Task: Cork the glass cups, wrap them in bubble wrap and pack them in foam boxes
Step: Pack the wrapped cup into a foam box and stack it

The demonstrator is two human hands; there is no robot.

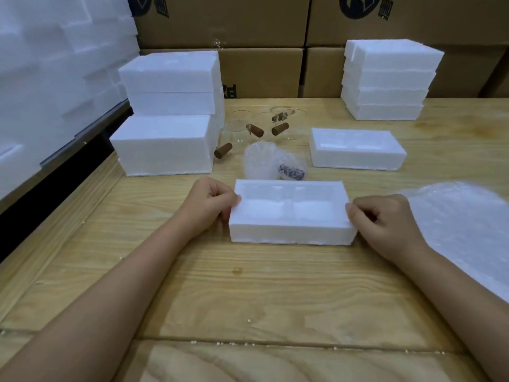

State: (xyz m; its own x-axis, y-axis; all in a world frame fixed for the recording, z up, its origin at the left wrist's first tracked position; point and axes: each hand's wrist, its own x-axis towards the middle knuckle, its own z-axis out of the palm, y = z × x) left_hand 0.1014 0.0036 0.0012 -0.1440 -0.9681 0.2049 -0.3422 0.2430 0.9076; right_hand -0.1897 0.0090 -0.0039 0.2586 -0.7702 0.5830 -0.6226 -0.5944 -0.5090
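**Brittle foam in front, loose glass behind**

My left hand and right hand are apart. Each pinches one short end of the open foam box, thumbs on its top edge and fingers curled at its sides. The box sits flat on the tabletop just in front of me, its two hollows facing up and empty as far as I can see. Right behind it lies a wrapped cup, close to the far edge. If I shove the box forward, I would likely knock that bundle into the bare glass cups and loose corks beyond, and those could roll or chip. Squeezing too hard is the other risk. The foam looks crumbly, white crumbs already dot the wood, and a corner could snap off. The bubble wrap sheet at my right could catch my wrist and slide
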